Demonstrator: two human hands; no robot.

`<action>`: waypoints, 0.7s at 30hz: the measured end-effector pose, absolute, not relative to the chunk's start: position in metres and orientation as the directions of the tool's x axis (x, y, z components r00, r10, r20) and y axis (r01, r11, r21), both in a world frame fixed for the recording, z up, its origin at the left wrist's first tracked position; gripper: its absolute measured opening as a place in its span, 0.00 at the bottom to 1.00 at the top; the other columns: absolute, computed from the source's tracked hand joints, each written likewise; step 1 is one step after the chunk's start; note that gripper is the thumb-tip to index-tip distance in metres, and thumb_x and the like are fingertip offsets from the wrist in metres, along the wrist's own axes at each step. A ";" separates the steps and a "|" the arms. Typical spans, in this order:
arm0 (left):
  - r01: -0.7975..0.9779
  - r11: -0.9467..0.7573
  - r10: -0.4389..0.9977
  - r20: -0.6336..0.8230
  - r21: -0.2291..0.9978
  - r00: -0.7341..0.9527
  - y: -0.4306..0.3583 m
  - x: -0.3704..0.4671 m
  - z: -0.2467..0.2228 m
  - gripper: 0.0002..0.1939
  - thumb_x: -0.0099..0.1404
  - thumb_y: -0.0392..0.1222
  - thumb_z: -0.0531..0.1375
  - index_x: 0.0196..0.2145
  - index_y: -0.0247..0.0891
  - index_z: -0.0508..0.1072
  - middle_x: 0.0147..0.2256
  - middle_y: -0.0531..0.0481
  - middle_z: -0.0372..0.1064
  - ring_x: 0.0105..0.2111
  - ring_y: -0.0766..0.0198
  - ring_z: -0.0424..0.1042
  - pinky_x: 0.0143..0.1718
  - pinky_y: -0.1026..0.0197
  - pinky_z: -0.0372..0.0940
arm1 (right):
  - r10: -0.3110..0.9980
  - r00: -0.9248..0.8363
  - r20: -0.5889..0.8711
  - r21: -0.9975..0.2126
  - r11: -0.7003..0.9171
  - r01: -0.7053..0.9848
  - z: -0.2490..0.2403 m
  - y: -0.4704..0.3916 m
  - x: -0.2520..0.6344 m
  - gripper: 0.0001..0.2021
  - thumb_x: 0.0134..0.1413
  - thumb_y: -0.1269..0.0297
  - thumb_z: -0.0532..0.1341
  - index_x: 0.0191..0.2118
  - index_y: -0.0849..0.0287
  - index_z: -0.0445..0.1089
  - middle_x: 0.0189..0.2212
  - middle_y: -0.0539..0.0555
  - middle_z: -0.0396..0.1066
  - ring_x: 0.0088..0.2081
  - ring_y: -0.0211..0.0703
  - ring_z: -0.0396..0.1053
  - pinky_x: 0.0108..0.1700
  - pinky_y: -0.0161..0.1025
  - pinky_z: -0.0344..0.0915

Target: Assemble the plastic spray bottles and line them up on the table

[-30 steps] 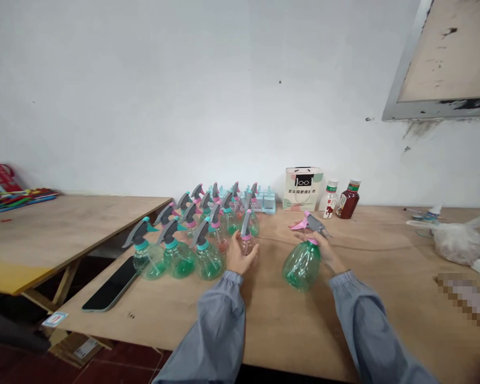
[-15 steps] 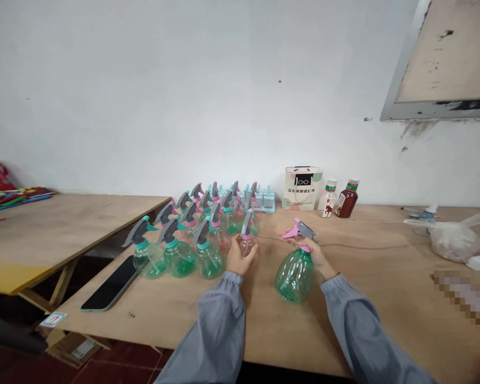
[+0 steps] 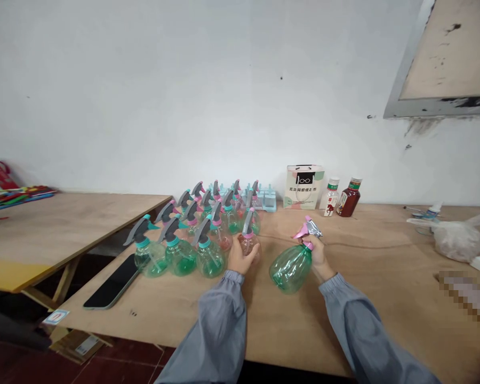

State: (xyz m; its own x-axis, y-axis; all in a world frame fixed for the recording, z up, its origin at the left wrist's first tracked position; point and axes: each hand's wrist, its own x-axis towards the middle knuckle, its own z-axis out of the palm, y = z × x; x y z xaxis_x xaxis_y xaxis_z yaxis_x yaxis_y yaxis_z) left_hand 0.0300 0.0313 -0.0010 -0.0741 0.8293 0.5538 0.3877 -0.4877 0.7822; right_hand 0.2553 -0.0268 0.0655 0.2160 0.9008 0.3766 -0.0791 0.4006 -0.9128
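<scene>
My left hand (image 3: 241,257) is wrapped round a clear pink spray bottle (image 3: 249,242) with a grey and pink head, at the front right end of the grouped bottles. My right hand (image 3: 317,256) grips the neck of a green spray bottle (image 3: 291,268) with a pink collar; this bottle leans, its base toward the lower left and its pink and grey head at the upper right. Several green and pink spray bottles (image 3: 180,257) stand in rows to the left of my left hand, some with liquid inside.
A black phone (image 3: 112,284) lies left of the bottles. Behind them are light blue trays (image 3: 269,199). A paper bag (image 3: 303,188), a white bottle (image 3: 330,198) and a brown bottle (image 3: 349,198) stand by the wall. A plastic bag (image 3: 458,240) lies at the right.
The green bottle in my right hand has tilted further, its base swinging left and up and its head shifting slightly right. My left hand remains round the pink bottle.
</scene>
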 end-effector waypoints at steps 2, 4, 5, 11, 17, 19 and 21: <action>0.392 -0.484 0.832 0.550 0.782 -0.070 0.030 0.030 0.001 0.31 0.55 0.53 0.66 0.52 0.39 0.62 0.50 0.39 0.70 0.52 0.50 0.72 0.55 0.48 0.65 | 0.907 0.208 0.366 -0.915 0.392 -0.098 0.068 -0.027 0.255 0.11 0.36 0.52 0.57 0.25 0.51 0.66 0.26 0.52 0.71 0.35 0.51 0.69 0.43 0.46 0.65; 0.400 -0.478 0.835 0.546 0.782 -0.070 0.029 0.030 0.002 0.31 0.55 0.53 0.66 0.52 0.39 0.62 0.50 0.38 0.71 0.52 0.49 0.73 0.54 0.48 0.65 | 0.924 0.170 0.343 -0.924 0.364 -0.115 0.069 -0.029 0.253 0.11 0.35 0.54 0.58 0.28 0.52 0.69 0.28 0.53 0.73 0.36 0.52 0.70 0.42 0.47 0.65; 0.402 -0.476 0.835 0.545 0.782 -0.072 0.029 0.030 0.003 0.31 0.55 0.53 0.66 0.52 0.39 0.62 0.50 0.38 0.71 0.51 0.49 0.73 0.54 0.48 0.65 | 0.930 0.147 0.336 -0.928 0.354 -0.120 0.070 -0.030 0.251 0.12 0.34 0.55 0.58 0.30 0.52 0.70 0.29 0.54 0.73 0.37 0.53 0.71 0.43 0.47 0.65; 0.406 -0.489 0.828 0.557 0.772 -0.061 0.029 0.030 0.004 0.31 0.55 0.52 0.66 0.52 0.38 0.62 0.50 0.38 0.71 0.51 0.50 0.73 0.53 0.48 0.66 | 0.906 0.166 0.390 -0.900 0.413 -0.141 0.068 -0.031 0.246 0.11 0.32 0.55 0.56 0.26 0.52 0.68 0.29 0.54 0.73 0.41 0.55 0.71 0.50 0.49 0.62; 0.424 -0.465 0.846 0.531 0.777 -0.045 0.029 0.030 0.003 0.33 0.56 0.54 0.66 0.54 0.38 0.60 0.51 0.38 0.70 0.52 0.49 0.72 0.55 0.47 0.65 | 0.911 0.150 0.384 -0.900 0.406 -0.160 0.066 -0.030 0.245 0.11 0.34 0.58 0.59 0.29 0.53 0.71 0.32 0.53 0.75 0.42 0.52 0.71 0.52 0.47 0.62; 0.431 -0.460 0.850 0.525 0.776 -0.040 0.029 0.030 0.003 0.33 0.56 0.54 0.65 0.54 0.38 0.60 0.52 0.37 0.70 0.53 0.48 0.72 0.55 0.47 0.64 | 0.907 0.135 0.398 -0.894 0.417 -0.164 0.065 -0.030 0.244 0.12 0.36 0.59 0.59 0.32 0.52 0.73 0.33 0.53 0.76 0.43 0.51 0.72 0.53 0.46 0.62; 0.434 -0.463 0.848 0.529 0.772 -0.037 0.030 0.031 0.002 0.33 0.56 0.53 0.65 0.54 0.37 0.60 0.52 0.36 0.69 0.53 0.48 0.71 0.56 0.46 0.64 | 0.898 0.136 0.418 -0.889 0.435 -0.145 0.063 -0.031 0.245 0.10 0.38 0.58 0.59 0.30 0.52 0.73 0.32 0.52 0.77 0.42 0.51 0.72 0.54 0.46 0.63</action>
State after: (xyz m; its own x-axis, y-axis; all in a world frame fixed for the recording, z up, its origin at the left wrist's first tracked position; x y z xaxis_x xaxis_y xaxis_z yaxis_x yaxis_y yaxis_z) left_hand 0.0308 0.0295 0.0016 -0.0367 0.8477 0.5293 0.4343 -0.4635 0.7724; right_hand 0.2447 -0.0307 0.0633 0.1360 0.8984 0.4177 -0.1450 0.4351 -0.8886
